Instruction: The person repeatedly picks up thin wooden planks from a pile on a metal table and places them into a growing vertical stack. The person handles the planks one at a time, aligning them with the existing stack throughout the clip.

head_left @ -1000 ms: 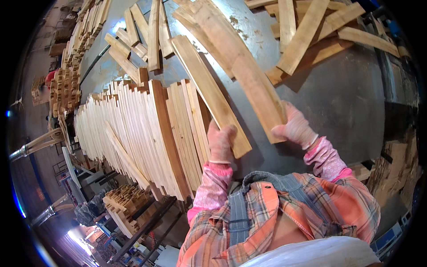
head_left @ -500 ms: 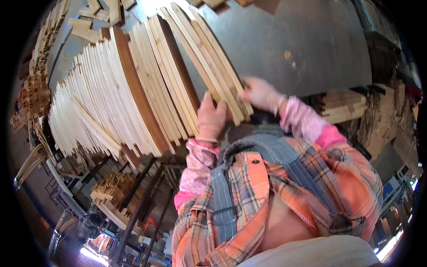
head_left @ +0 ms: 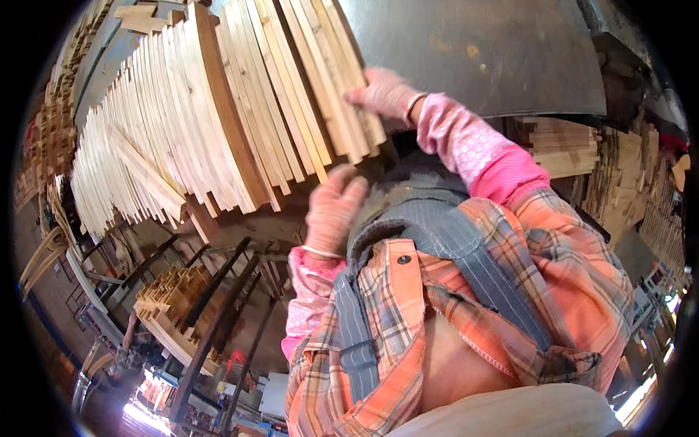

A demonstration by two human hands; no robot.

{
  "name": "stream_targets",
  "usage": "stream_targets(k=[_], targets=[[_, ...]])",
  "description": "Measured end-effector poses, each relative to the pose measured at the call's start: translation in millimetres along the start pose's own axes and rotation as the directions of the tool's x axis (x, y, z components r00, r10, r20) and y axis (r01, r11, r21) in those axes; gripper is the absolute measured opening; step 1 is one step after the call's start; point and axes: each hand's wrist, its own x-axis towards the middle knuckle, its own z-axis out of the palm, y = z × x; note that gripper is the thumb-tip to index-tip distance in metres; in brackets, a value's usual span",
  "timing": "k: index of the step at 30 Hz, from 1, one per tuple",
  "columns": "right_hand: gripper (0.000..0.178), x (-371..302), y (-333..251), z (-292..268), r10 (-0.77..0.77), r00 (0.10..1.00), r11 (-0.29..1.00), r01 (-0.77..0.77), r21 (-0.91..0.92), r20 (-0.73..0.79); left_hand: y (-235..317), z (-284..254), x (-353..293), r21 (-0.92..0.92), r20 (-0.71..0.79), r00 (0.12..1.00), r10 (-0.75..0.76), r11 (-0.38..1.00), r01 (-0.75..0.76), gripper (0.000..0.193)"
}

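Long pale wooden strips (head_left: 164, 109) lie side by side on a metal-topped table. A few strips (head_left: 341, 87) form the right end of the row, lying close against their neighbours. My right hand (head_left: 386, 95), in a pinkish glove, grips the outer edge of this end group, its thumb over the top face. Just off the near ends of the strips is my left hand (head_left: 333, 211), also gloved. Its fingers are bent a little and apart, with nothing seen in them. One loose strip (head_left: 149, 175) lies slantwise on top of the row.
Bare grey metal tabletop (head_left: 473, 58) spreads to the right of the strips. Stacked wood (head_left: 561, 146) sits below the table's right edge. Dark metal rails (head_left: 211, 328) and a wood pile (head_left: 171, 298) stand at the lower left. Short wood pieces (head_left: 138, 18) lie at the far left.
The right-hand group of strips has moved left, narrowing the gap to the row. My right hand moved left with it. My left hand has come off the strips toward me.
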Motion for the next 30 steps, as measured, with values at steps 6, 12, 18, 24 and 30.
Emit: stream_targets(k=[6,12,18,24,30], targets=[[0.058,0,-9,18,-0.042,0.998,0.996,0.045,-0.082,0.045,-62,45,46,-0.929,0.199,0.975,-0.102,0.298,0.221,0.025],[0.055,-3,-7,-7,-0.031,0.999,0.981,0.034,-0.193,0.016,-77,47,62,-0.966,0.194,0.980,-0.048,0.167,0.199,0.021],[0.043,-12,17,-22,-0.052,0.994,0.998,0.051,-0.021,-0.091,-56,42,37,-0.941,0.335,0.928,0.164,0.018,0.337,0.030],[0.040,15,53,-10,-0.004,0.996,0.991,0.016,0.137,-0.086,-4,39,27,-0.859,0.434,0.740,0.513,-0.012,0.512,0.071],[0.038,1,19,7,0.056,0.994,0.995,-0.063,-0.081,-0.093,11,24,54,-0.888,0.340,0.741,0.579,-0.062,0.455,0.043]])
